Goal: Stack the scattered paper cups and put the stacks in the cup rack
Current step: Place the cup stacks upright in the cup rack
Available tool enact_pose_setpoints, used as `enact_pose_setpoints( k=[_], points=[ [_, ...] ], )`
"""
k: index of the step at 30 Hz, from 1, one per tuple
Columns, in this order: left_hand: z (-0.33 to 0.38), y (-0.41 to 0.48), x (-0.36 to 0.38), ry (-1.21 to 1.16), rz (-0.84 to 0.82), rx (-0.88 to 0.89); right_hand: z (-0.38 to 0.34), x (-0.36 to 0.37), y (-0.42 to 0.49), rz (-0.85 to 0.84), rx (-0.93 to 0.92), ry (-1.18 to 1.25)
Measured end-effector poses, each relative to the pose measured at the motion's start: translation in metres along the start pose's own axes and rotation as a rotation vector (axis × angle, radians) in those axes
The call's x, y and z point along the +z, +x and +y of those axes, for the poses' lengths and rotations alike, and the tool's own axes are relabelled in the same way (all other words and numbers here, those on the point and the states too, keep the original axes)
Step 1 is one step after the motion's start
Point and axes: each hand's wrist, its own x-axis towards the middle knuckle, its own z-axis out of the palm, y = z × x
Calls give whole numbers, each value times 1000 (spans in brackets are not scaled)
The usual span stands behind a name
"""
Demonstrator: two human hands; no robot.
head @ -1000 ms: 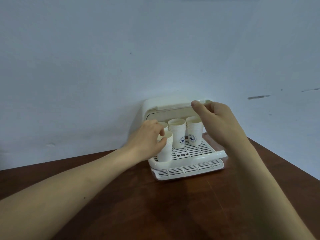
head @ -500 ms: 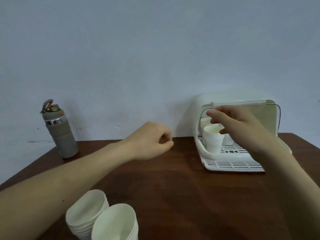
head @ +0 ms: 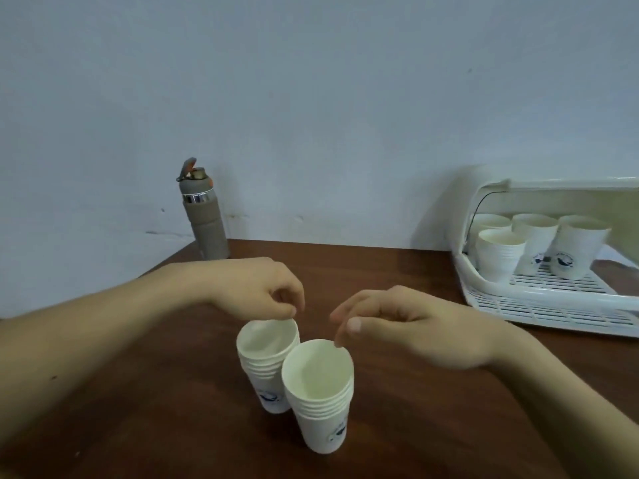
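Two stacks of white paper cups stand side by side on the brown table (head: 415, 392). My left hand (head: 262, 292) hangs over the back stack (head: 266, 357), and its thumb and fingertips pinch the stack's far rim. Over the front stack (head: 320, 395) my right hand (head: 408, 326) has its fingers loosely curled, with one fingertip touching the rim. The white cup rack (head: 539, 305) stands at the right with its lid raised. Several cup stacks (head: 501, 254) stand upright on its slatted floor.
A grey water bottle (head: 205, 216) with its cap flipped up stands at the back left corner of the table against the pale wall. The rack's right side runs out of view.
My view turned left and down from the rack. Both hands left the rack and came down over the two cup stacks at the table's middle.
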Motion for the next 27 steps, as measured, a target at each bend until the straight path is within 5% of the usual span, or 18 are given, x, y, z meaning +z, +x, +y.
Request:
enact_pose_setpoints(
  k=[7,19,27],
  points=[
    [-4,-3,16,28,-46,3,-5,26,3,-201,61,-96],
    [0,27,18,-62,244,-35,15,2,2,-42,262,-328],
    [5,38,25,-114,280,-60,25,-3,2,41,322,-415]
  ],
)
